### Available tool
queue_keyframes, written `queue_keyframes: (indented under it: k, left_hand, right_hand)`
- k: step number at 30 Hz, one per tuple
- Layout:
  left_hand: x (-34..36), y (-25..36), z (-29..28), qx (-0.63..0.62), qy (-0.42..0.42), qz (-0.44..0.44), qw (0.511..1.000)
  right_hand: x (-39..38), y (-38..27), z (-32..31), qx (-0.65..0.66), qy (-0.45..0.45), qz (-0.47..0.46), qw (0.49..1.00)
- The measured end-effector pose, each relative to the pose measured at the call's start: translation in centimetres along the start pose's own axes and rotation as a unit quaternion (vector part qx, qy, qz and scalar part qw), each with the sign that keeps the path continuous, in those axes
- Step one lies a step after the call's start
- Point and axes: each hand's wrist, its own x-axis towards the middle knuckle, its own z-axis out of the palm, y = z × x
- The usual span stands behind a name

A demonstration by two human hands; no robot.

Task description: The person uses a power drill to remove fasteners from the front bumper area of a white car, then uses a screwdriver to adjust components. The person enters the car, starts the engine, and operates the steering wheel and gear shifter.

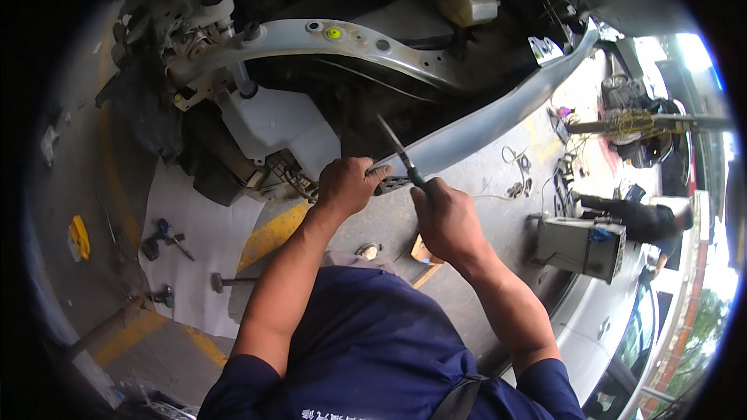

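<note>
In my right hand is a file-like tool with a dark green handle and a narrow, tapering grey blade. My fingers wrap round the handle, and the blade points up and left, in front of the near end of a long grey fender panel. My left hand grips that near end with its fingers closed and the thumb on the edge. Whether the blade touches the panel I cannot tell. Beyond my left hand sits a translucent white plastic tank in the opened front of a vehicle.
A curved metal rail crosses the vehicle's bay. On the floor at left, a drill lies on a pale sheet, with a hammer nearby. At right are a grey metal cabinet, a pale car and another person.
</note>
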Motion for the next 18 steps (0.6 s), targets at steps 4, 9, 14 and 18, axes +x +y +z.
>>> queue_keyframes:
  k: [4, 9, 14, 18]
  left_hand:
    - [-0.3, -0.3, -0.8, -0.018, -0.02, -0.021, 0.999]
    - [0.7, -0.4, -1.4, -0.05, -0.001, 0.052, 0.997]
    - [3.9, -0.3, -3.1, -0.15, -0.105, 0.031, 0.983]
    - [4.5, -3.2, -3.6, -0.201, -0.11, -0.069, 0.971]
  right_hand:
    - [-4.8, 2.1, -0.7, 0.062, 0.053, 0.005, 0.997]
    - [-13.7, 11.6, 5.0, 0.14, 0.102, 0.247, 0.953]
    - [-23.8, 20.2, 16.1, 0.066, 0.015, 0.461, 0.885]
    - [-31.5, 21.4, 23.9, 0.186, -0.075, 0.638, 0.743]
